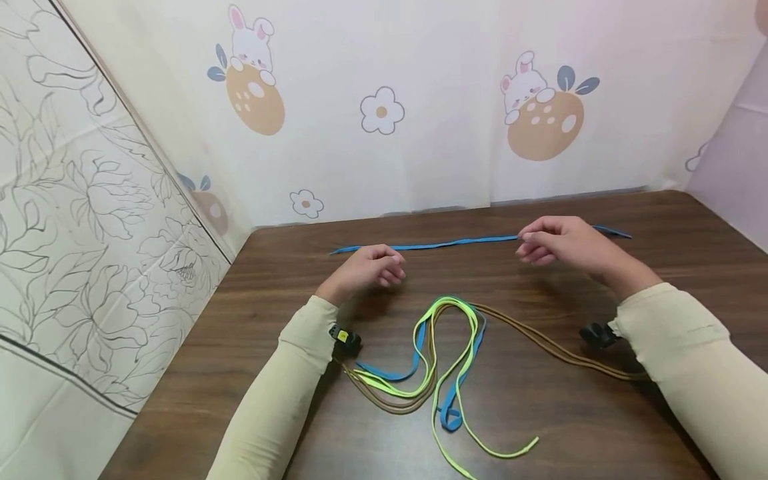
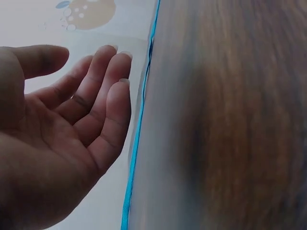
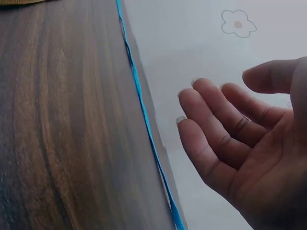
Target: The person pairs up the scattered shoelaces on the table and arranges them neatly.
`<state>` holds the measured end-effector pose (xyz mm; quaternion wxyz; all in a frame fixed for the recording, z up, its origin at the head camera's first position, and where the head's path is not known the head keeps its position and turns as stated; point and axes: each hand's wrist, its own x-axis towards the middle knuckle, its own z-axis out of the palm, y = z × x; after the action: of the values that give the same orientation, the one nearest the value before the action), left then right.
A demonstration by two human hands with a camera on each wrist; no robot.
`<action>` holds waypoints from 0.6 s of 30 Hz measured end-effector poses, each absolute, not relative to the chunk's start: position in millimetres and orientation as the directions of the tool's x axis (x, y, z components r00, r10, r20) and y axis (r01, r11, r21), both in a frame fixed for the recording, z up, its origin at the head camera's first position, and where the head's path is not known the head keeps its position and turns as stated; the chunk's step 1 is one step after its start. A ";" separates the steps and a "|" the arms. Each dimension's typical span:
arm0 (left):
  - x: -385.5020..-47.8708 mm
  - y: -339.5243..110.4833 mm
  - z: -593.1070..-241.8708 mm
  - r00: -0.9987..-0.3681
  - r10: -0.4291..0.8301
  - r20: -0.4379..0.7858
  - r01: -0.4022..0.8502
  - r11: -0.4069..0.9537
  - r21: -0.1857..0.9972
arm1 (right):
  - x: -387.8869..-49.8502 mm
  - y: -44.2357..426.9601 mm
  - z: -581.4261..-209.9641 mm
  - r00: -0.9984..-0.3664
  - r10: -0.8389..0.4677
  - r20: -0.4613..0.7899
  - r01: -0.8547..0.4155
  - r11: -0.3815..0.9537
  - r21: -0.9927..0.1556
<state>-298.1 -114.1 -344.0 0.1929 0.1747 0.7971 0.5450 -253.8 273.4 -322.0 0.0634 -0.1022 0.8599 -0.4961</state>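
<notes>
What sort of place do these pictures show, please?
Probably an indoor table corner for handiwork: a dark wood-look table, a rabbit-print wall covering behind it, and coloured cords lying on top. Whether home or workshop, I cannot tell.

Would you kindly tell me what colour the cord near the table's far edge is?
The cord is blue, seen best in the head view.

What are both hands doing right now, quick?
Left hand: open, fingers loosely curved, holding nothing.
Right hand: open too, holding nothing.
</notes>
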 end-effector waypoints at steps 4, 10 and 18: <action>-297.1 -112.2 -346.3 -0.856 0.504 -0.115 0.070 0.333 0.940 | -253.6 268.2 -324.8 -0.955 -0.297 -0.026 -0.135 0.509 -0.850; -295.6 -112.0 -346.4 -0.835 0.533 -0.138 0.090 0.379 0.921 | -251.4 253.3 -326.6 -0.916 -0.396 -0.066 -0.161 0.512 -0.844; -294.9 -111.4 -344.4 -0.805 0.574 -0.151 0.119 0.406 0.906 | -245.6 244.6 -329.6 -0.844 -0.517 -0.142 -0.172 0.513 -0.841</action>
<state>-294.9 -111.4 -344.4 0.2267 0.2146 0.8071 0.5012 -245.6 244.6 -329.6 0.1914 -0.2030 0.8485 -0.4496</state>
